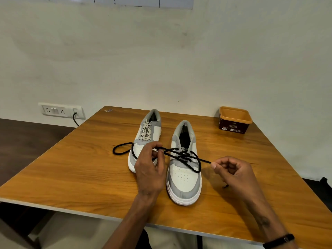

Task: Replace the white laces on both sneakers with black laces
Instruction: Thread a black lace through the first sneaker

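Two white and grey sneakers stand on the wooden table (71, 177), toes toward me. The left sneaker (149, 133) carries white laces (146, 132). A black lace (186, 159) is threaded through the lower eyelets of the right sneaker (185, 173). My left hand (150, 168) pinches one end of that lace, and its slack loops over the table at the left. My right hand (231, 175) pinches the other end and holds it out to the right; the tip pokes out below the hand.
An open brown and orange tub (234, 120) sits at the table's far right corner. A wall socket panel (61, 110) with a black cable is at the left behind the table. The table's near edge runs just below my forearms.
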`<state>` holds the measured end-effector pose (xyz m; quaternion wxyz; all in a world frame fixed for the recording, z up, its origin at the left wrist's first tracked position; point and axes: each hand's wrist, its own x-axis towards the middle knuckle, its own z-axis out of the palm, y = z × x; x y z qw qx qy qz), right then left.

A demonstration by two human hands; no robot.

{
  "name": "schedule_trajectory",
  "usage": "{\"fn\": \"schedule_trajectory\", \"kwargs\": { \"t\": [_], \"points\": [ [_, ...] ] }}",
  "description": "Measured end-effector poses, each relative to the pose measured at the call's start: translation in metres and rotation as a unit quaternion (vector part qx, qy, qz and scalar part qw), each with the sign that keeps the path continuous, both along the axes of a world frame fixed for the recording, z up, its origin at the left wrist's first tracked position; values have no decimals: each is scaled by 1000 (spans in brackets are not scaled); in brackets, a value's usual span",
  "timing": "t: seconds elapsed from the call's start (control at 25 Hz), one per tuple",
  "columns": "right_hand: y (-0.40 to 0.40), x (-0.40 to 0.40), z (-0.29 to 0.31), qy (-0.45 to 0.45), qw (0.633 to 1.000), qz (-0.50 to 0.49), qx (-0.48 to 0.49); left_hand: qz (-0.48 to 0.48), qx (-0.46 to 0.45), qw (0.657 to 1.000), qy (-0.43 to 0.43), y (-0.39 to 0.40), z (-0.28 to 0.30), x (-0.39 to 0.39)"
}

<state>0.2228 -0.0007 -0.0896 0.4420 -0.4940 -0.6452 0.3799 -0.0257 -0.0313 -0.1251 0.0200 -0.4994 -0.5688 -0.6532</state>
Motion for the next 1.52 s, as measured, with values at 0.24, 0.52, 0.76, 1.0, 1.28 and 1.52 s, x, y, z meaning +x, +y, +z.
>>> {"fn": "schedule_trajectory", "kwargs": {
  "t": [0.24,0.52,0.76,1.0,1.28,1.52],
  "points": [
    [11,24,17,259,957,-59,-120,-44,17,997,65,-1,0,2],
    [9,16,75,461,880,90,-75,-172,-45,973,147,-23,15,40],
    [10,-20,78,288,957,-5,47,-191,-69,959,200,-25,26,57],
    [14,-48,46,13,995,-59,83,-70,-137,988,10,19,15,22],
    [30,-83,21,8,993,40,106,-48,-104,992,-61,27,2,30],
    [53,-108,10,-24,982,-6,188,23,-100,994,-30,45,6,36]
  ]
}}
